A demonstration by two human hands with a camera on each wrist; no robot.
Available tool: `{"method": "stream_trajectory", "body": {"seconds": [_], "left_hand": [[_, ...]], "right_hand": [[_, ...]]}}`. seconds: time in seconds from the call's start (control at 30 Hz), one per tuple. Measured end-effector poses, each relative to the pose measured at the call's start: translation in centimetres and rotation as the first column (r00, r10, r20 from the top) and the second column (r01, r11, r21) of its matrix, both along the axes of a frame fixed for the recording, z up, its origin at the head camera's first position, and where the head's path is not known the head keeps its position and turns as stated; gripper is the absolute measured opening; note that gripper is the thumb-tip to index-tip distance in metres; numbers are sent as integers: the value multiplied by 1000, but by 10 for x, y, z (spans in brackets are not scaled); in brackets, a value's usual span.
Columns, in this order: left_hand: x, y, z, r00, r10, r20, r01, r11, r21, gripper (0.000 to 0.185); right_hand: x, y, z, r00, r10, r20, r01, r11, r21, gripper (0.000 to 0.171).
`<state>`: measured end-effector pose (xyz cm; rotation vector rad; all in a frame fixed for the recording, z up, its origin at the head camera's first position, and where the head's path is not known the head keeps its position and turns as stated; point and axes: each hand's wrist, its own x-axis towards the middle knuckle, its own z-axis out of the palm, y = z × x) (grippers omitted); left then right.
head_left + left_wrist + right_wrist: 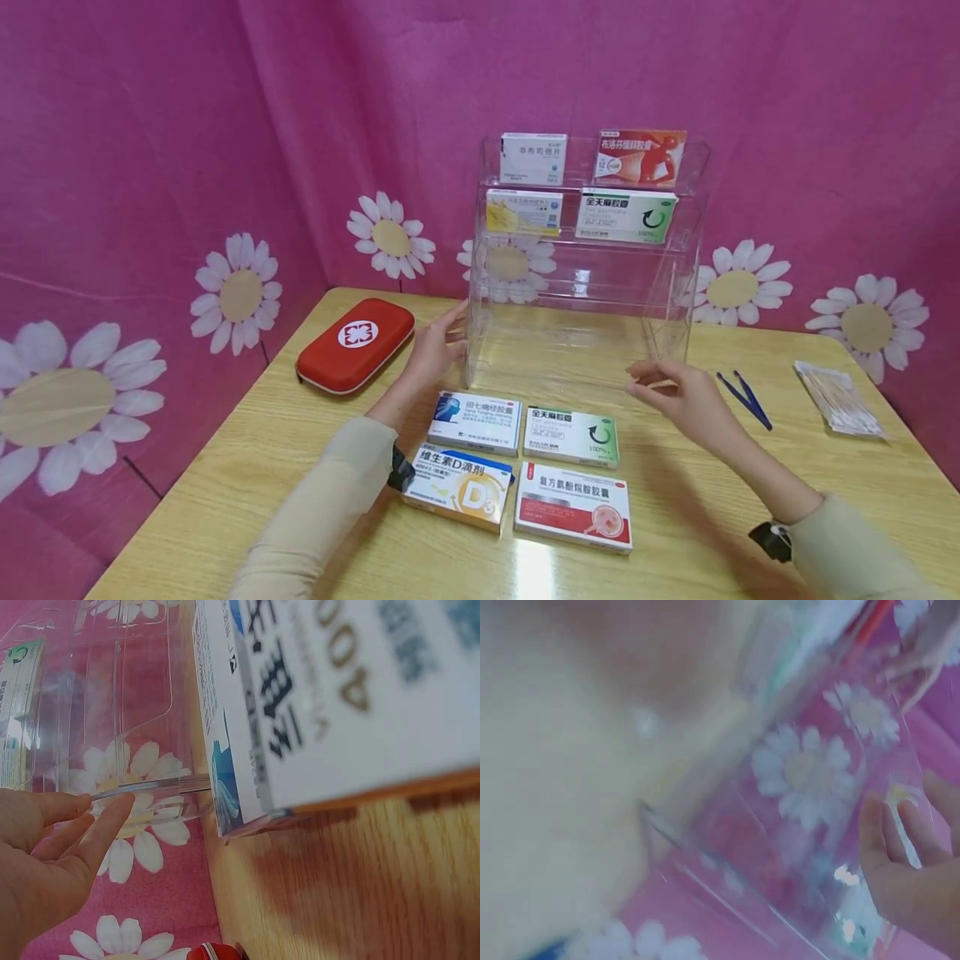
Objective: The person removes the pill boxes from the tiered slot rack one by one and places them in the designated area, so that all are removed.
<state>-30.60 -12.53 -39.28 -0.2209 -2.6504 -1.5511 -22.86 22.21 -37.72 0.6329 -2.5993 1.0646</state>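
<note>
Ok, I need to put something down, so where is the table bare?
The table is bare at its left front, between the case and left arm, and at its right front, between the swabs and right arm. It is crowded in the middle: four boxes lie close together before the rack.

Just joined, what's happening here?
A person has the left hand at the left side of a clear tiered stand and the right hand by its lower front right; whether either grips it isn't clear. Four medicine boxes are on its upper two tiers, two per tier. Four more boxes lie on the table in front. A red case is off to the left, blue tweezers and cotton swabs to the right.
</note>
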Motion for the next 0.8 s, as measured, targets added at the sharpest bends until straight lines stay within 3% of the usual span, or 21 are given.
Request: {"method": "stream_trajectory", "body": {"seconds": [0.17,0.3,0.6,0.8], "left_hand": [[1,0,0,1000,6,5,-6,1000,3,72],[1,0,0,1000,3,2,-3,1000,10,71],[0,1,0,1000,0,0,0,1000,14,71],[0,0,-1,1000,-2,-9,2,1000,12,71]], "right_hand": [[-35,0,27,977,-53,-207,42,997,-58,23],[-61,2,48,948,-120,-295,103,992,-75,29],[-108,3,92,865,-254,-432,245,966,-76,38],[-131,4,112,861,-286,-420,319,948,10,41]]}}
